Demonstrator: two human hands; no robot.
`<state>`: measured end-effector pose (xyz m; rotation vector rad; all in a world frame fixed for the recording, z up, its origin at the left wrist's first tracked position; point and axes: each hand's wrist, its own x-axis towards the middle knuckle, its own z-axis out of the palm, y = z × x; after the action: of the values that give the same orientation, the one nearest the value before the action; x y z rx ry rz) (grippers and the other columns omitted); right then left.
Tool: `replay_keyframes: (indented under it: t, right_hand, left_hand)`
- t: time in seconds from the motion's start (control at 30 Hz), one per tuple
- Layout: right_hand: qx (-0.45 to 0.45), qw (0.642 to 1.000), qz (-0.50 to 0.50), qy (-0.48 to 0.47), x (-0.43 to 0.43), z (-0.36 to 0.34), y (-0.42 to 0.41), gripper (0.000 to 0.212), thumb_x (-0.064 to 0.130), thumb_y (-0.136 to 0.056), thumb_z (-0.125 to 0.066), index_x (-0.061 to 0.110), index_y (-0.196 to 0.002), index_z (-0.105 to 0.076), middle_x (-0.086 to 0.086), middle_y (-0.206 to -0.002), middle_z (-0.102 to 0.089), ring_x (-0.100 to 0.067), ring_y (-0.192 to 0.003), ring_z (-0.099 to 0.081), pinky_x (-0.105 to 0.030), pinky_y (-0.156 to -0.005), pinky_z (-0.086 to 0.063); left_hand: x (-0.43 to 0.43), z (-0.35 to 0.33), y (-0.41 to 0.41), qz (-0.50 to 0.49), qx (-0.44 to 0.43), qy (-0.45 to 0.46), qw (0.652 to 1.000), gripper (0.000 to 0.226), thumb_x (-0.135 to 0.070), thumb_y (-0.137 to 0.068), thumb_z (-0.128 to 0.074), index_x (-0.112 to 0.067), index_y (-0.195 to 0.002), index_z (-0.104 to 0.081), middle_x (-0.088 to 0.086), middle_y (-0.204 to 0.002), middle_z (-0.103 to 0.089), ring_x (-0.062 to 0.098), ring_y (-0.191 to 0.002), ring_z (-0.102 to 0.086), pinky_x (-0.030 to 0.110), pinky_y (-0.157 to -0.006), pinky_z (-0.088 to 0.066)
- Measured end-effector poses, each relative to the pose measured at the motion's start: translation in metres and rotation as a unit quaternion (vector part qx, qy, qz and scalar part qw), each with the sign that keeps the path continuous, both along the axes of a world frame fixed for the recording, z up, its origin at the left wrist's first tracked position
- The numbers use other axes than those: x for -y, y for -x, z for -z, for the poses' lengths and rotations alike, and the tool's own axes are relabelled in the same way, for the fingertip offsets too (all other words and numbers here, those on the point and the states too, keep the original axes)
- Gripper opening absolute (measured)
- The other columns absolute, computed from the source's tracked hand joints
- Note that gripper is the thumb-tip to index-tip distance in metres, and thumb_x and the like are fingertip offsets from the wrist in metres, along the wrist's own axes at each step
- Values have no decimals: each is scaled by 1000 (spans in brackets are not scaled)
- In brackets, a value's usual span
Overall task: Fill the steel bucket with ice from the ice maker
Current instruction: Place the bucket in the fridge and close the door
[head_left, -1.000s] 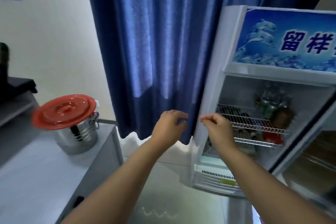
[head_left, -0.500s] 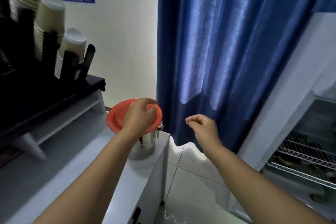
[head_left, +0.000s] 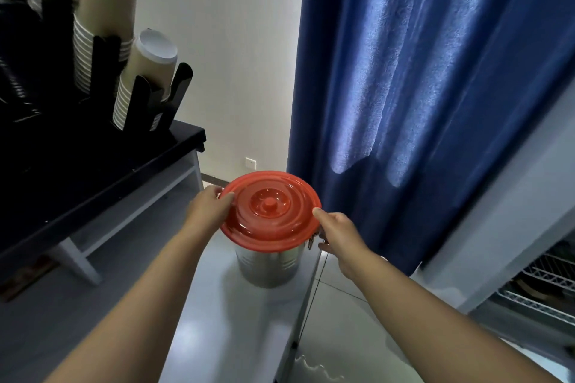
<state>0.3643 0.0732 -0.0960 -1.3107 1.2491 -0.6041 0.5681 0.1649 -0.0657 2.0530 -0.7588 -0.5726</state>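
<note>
Standing near the right edge of the table (head_left: 217, 336), the bucket (head_left: 267, 267) is upright, its ribbed steel wall showing below a red lid (head_left: 270, 210) that covers its whole mouth. The lid sits level, with raised rings and a small knob at its middle. Your left hand (head_left: 207, 211) is on the lid's left rim, thumb lying over the top edge and the other fingers (head_left: 214, 191) curled round behind it, so they are closed on the rim. Your right hand (head_left: 340, 232) is at the lid's right rim, thumb tip touching the edge, the remaining fingers bent under and beside the bucket's metal handle lug; whether they actually grip the lug or the rim you cannot tell from here. Both forearms reach in from the bottom of the view, bare. The table is pale grey and glossy, and the bucket's shadow falls on it toward you. Left of the bucket, a black shelf (head_left: 102, 162) on white legs carries a black rack holding stacks of paper cups (head_left: 146, 71), tilted. Behind the bucket is a cream wall with a small socket low down and a poster at the top. A blue curtain (head_left: 435, 87) hangs just right of the bucket. At the far right stands a white fridge (head_left: 513, 227) with wire racks inside. Floor tiles show below the curtain.
</note>
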Motion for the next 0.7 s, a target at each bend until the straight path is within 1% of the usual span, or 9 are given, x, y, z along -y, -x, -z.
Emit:
replay_keyframes:
  t: [0.03,0.07,0.1,0.17,0.23,0.37,0.47,0.6,0.7]
  right_hand:
    - [5,1000,-1,-17,1,2,-3,27,41,-85,-57,14,-81,-54,-3,-80,-54,-17,-76,-52,-35,-76,-52]
    - [14,999,-1,-35,1,3,-6,27,40,-87,-56,14,-80,-56,-4,-80,-56,-17,-78,-54,-36,-77,-53]
    - [26,998,-1,-49,1,3,-8,26,39,-89,-56,14,-80,-57,-4,-81,-57,-18,-79,-56,-36,-78,-54]
    - [51,996,1,-71,0,3,-12,22,34,-91,-55,15,-81,-57,-4,-80,-59,-18,-79,-58,-34,-73,-54]
    - [72,994,9,-87,0,3,-14,19,30,-93,-53,14,-84,-57,-3,-78,-61,-17,-76,-59,-28,-64,-52]
    - [101,989,24,-105,2,5,-15,14,25,-94,-54,12,-96,-58,-6,-87,-67,-18,-80,-63,-25,-60,-50]
    - [115,986,34,-113,4,7,-15,12,24,-93,-56,12,-92,-58,-5,-83,-66,-16,-74,-63,-24,-59,-50]
    - [129,983,50,-120,7,13,-12,11,22,-90,-59,11,-90,-58,-6,-81,-64,-16,-72,-61,-28,-66,-53]
    - [129,983,59,-117,11,17,-2,18,22,-88,-60,7,-99,-59,-10,-84,-63,-21,-79,-60,-37,-84,-54]
  left_hand:
    - [2,2,-2,5,-25,6,1000,19,-26,-86,-53,-11,-94,-61,14,-103,-64,30,-101,-59,45,-94,-48]
    - [3,5,-5,11,-46,12,999,12,-22,-88,-54,-12,-84,-59,13,-94,-63,29,-94,-60,43,-89,-50]
    - [5,7,-8,14,-63,17,998,12,-20,-89,-54,-12,-82,-59,13,-90,-63,28,-88,-61,40,-84,-50]
    - [9,12,-12,26,-105,18,994,17,-22,-92,-54,-6,-93,-61,12,-85,-64,26,-81,-62,35,-76,-51]
    - [10,14,-13,47,-147,11,988,20,-23,-94,-52,-6,-95,-61,9,-77,-63,22,-71,-61,30,-68,-51]
    - [12,19,-15,57,-204,-1,977,25,-27,-94,-52,-5,-100,-61,9,-74,-63,24,-70,-63,33,-70,-52]
    - [12,21,-17,67,-226,-3,972,32,-29,-94,-51,-1,-106,-62,11,-74,-63,24,-68,-63,32,-69,-53]
    - [13,21,-12,62,-231,6,971,33,-27,-94,-51,1,-109,-61,10,-72,-62,22,-64,-61,29,-62,-51]
    - [20,19,-1,44,-227,19,973,29,-26,-92,-54,-1,-105,-62,11,-76,-64,25,-71,-62,34,-73,-54]
